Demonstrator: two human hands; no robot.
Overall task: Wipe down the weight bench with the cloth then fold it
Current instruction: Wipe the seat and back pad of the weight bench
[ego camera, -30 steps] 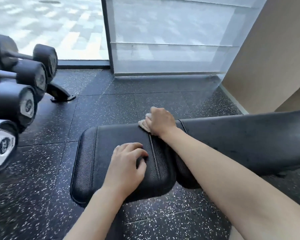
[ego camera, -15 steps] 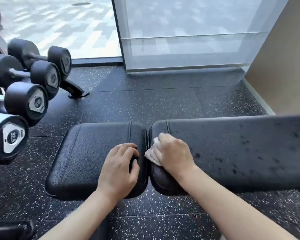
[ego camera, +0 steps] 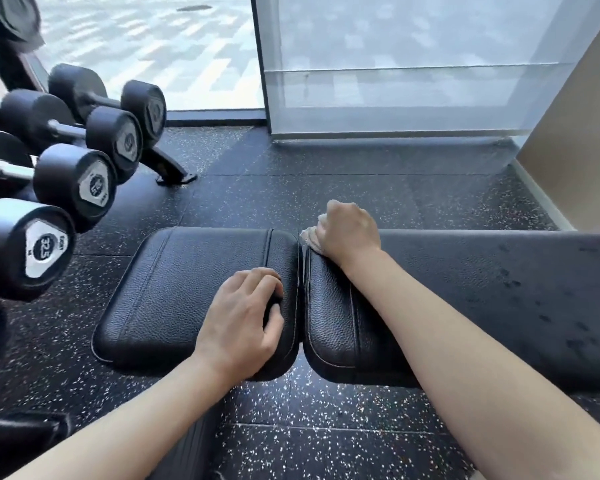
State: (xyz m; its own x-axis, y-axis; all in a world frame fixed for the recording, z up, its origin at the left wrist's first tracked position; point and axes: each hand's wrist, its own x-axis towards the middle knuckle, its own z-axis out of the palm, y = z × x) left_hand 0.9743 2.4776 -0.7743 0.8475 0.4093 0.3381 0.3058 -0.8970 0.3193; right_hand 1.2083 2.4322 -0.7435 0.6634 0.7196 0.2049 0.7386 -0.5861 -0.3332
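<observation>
I see my right hand (ego camera: 349, 232) at 12 o'clock from frame centre, fingers curled round the cloth (ego camera: 311, 239), which is bunched and pale and pokes out at the hand's 9 o'clock side. The cloth presses on the far edge of the bench (ego camera: 465, 289), at the end of the long back pad, just beside the gap to the seat pad (ego camera: 187, 289). My left hand (ego camera: 245, 315) rests on the seat pad near that gap, fingers loosely bent, tips touching the leather, holding nothing. Dark spots mark the back pad toward 3 o'clock. Dumbbells (ego camera: 49, 237) sit on a rack at 9 o'clock. The floor (ego camera: 361, 195) is black speckled rubber; a window (ego camera: 395, 64) lies at 12 o'clock.
</observation>
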